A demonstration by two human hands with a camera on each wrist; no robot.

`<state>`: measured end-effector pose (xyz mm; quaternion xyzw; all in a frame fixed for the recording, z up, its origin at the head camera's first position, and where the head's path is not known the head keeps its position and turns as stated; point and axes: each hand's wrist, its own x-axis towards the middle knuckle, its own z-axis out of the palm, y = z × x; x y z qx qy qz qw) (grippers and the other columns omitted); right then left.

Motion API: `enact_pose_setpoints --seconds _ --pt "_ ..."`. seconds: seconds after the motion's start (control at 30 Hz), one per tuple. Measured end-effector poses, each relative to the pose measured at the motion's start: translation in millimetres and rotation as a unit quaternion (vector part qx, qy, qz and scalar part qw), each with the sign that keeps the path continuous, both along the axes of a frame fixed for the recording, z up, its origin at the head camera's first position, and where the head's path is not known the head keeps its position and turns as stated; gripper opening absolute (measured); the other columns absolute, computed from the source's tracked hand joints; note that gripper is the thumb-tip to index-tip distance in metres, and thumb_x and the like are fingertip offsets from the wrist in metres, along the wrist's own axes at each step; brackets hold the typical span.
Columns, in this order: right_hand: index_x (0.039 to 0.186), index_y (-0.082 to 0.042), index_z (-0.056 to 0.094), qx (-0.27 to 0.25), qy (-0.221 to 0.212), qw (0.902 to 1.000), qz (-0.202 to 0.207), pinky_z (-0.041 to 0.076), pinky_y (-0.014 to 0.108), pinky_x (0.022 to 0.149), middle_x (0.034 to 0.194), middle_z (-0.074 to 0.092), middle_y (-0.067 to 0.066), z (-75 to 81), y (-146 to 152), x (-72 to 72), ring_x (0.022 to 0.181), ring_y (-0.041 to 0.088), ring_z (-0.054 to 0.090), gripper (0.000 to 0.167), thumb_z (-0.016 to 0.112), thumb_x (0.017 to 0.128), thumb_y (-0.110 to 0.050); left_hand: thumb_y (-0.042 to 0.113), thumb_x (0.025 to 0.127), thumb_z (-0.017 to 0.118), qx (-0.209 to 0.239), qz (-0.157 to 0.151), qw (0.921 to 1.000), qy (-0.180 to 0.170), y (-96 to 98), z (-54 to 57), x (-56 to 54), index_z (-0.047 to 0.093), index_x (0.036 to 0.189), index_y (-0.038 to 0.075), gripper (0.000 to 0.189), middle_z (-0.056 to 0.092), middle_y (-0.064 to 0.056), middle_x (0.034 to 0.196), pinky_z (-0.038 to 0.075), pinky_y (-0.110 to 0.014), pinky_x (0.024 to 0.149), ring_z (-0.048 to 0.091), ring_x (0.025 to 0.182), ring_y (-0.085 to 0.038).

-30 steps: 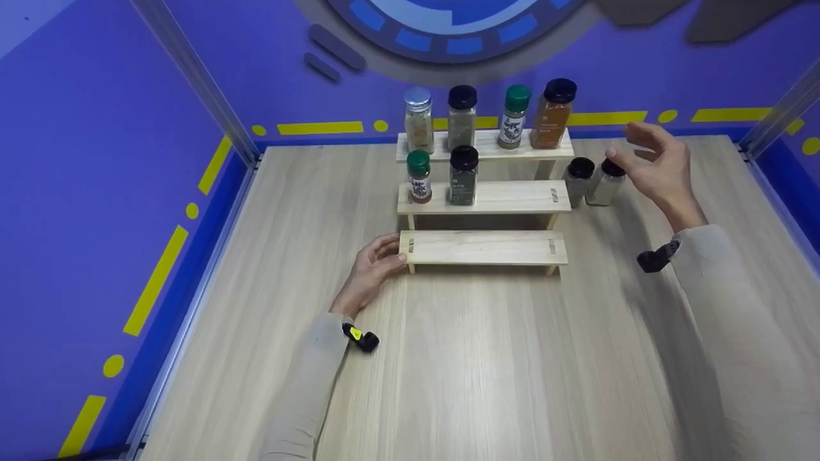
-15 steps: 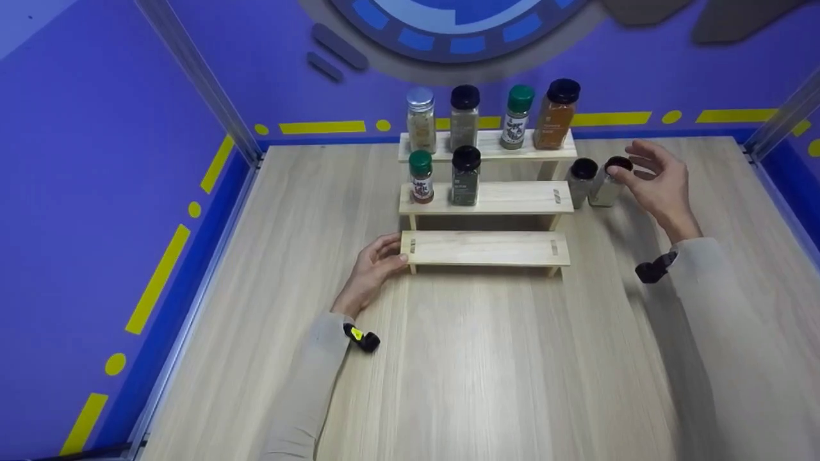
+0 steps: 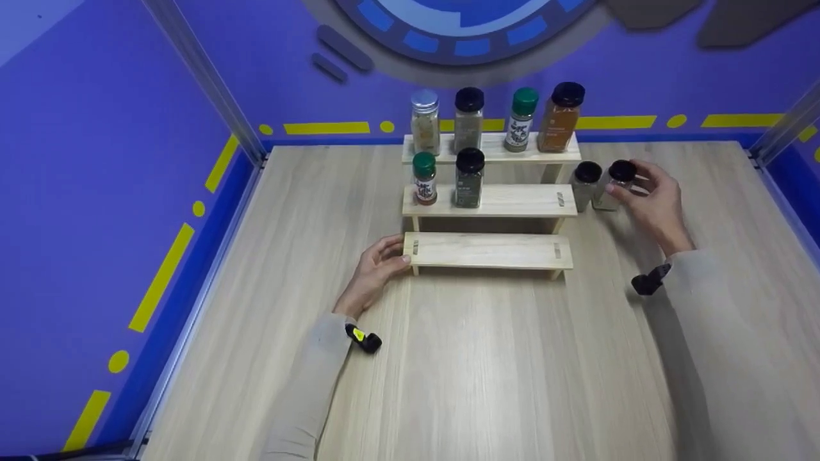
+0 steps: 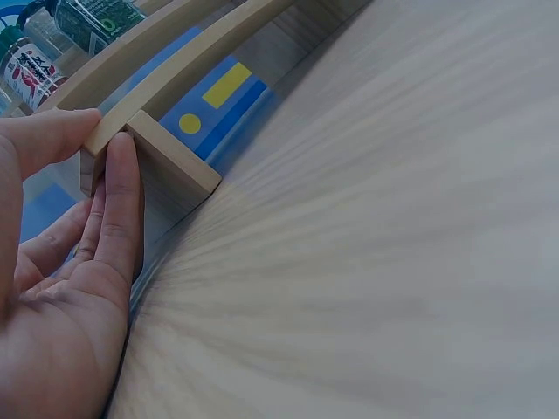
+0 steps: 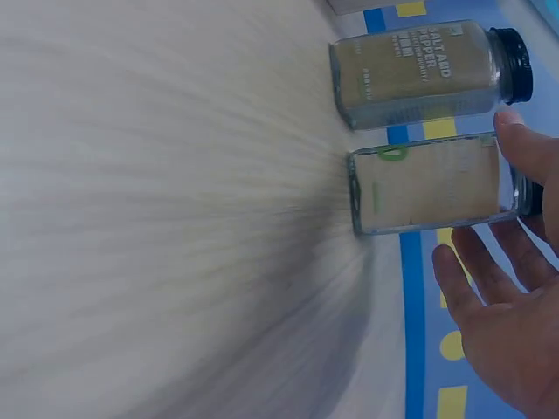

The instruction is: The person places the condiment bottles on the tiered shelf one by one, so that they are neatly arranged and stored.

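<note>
My left hand (image 3: 373, 272) pinches the left end of the lowest step of a three-tier wooden spice rack (image 3: 490, 251), thumb on one face and fingers at the underside. My right hand (image 3: 658, 203) is around a clear spice jar (image 5: 428, 185) with a black cap, standing on the table right of the rack. The thumb lies at one side of this jar and several fairly straight fingers lie at the other. Beside it stands a second black-capped jar (image 5: 410, 77), labelled salt and pepper.
On the top tier stand a silver-capped jar (image 3: 425, 125), a black-capped jar (image 3: 469, 121), a green-capped jar (image 3: 521, 121) and an orange-brown spice jar (image 3: 559, 118). The middle tier bears a small green-capped jar (image 3: 425, 179) and a dark jar (image 3: 469, 179). Blue-purple walls (image 3: 307, 77) bound the table.
My right hand has come down and closer around the right-hand jar beside the rack. My left hand keeps its place on the lowest step. The jars stand where they were.
</note>
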<state>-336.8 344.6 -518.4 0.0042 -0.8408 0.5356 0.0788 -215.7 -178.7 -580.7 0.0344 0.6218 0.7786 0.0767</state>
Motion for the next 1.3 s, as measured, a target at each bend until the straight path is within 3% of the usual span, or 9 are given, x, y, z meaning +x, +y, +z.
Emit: enact_pose_setpoints --seconds 0.13,0.27,0.47,0.73,0.93,1.03,1.17,1.3 --pt "0.154 -0.008 0.054 0.001 0.003 1.0 0.006 0.052 0.008 0.101 0.138 0.064 -0.002 -6.7 0 0.8 0.126 0.009 0.06 0.062 0.08 0.097 -0.016 -0.004 0.098 0.069 -0.001 0.002 1.0 -0.002 0.3 1.2 1.2 0.05 0.152 -0.005 0.057 0.06 -0.019 0.14 0.063 -0.034 0.1 0.068 0.114 -0.02" --pt "0.154 -0.007 0.054 0.004 -0.003 1.0 0.006 0.052 0.01 0.104 0.136 0.062 -0.009 -10.3 0 0.7 0.129 0.011 0.059 0.062 0.08 0.098 -0.015 -0.003 0.098 0.07 -0.004 0.004 1.0 -0.003 0.2 1.4 1.0 0.05 0.152 -0.006 0.057 0.06 -0.019 0.139 0.063 -0.035 0.102 0.068 0.114 -0.02" --pt "0.154 -0.008 0.053 0.003 -0.02 0.9998 -0.001 0.052 0.011 0.105 0.137 0.06 -0.008 -18.0 -1 -1.5 0.131 0.015 0.058 0.064 0.08 0.097 -0.017 -0.003 0.098 0.069 -0.005 0.002 1.0 -0.005 -0.9 1.2 0.2 0.049 0.152 -0.006 0.058 0.059 -0.02 0.14 0.062 -0.034 0.103 0.068 0.114 -0.02" --pt "0.156 -0.005 0.048 0.007 -0.052 0.9985 -0.018 0.05 0.019 0.114 0.151 0.055 0.017 -30.0 -1 -5.8 0.14 0.028 0.056 0.068 0.08 0.098 -0.022 -0.003 0.098 0.07 -0.002 -0.003 1.0 0.001 -1.0 -0.2 -0.3 0.048 0.152 -0.006 0.058 0.059 -0.021 0.141 0.062 -0.035 0.104 0.068 0.114 -0.02" --pt "0.149 -0.009 0.056 -0.008 -0.041 0.9988 -0.028 0.052 0.011 0.105 0.138 0.062 0.002 -32.2 0 -6.9 0.129 0.016 0.06 0.06 0.082 0.096 -0.018 -0.003 0.098 0.07 -0.005 -0.002 1.0 -0.001 -0.9 -1.1 -0.3 0.048 0.153 -0.006 0.059 0.058 -0.023 0.143 0.062 -0.034 0.103 0.068 0.114 -0.02" --pt "0.145 -0.013 0.06 -0.009 -0.039 0.9987 -0.031 0.053 0.008 0.1 0.133 0.063 -0.004 -30.9 1 -6.6 0.129 0.018 0.061 0.056 0.083 0.095 -0.018 -0.003 0.099 0.069 -0.004 -0.004 1.0 0.002 -0.8 -1.3 -0.7 0.048 0.153 -0.006 0.058 0.059 -0.022 0.143 0.062 -0.033 0.102 0.068 0.115 -0.02" --pt "0.145 -0.011 0.06 -0.003 -0.039 0.9988 -0.028 0.054 0.007 0.096 0.136 0.062 0.0 -28.3 0 -5.6 0.131 0.022 0.061 0.056 0.083 0.095 -0.022 -0.004 0.098 0.068 -0.001 -0.004 1.0 0.004 -0.6 -0.9 -0.4 0.048 0.152 -0.007 0.058 0.06 -0.021 0.141 0.062 -0.032 0.101 0.068 0.116 -0.02" --pt "0.145 -0.013 0.06 0.011 -0.04 0.9985 -0.036 0.053 0.005 0.093 0.136 0.063 0.0 -24.3 -1 -4.7 0.123 0.011 0.062 0.058 0.084 0.094 -0.027 -0.005 0.098 0.068 0.003 -0.003 1.0 0.004 0.0 0.1 0.2 0.048 0.152 -0.008 0.058 0.061 -0.02 0.14 0.062 -0.033 0.101 0.068 0.115 -0.02"
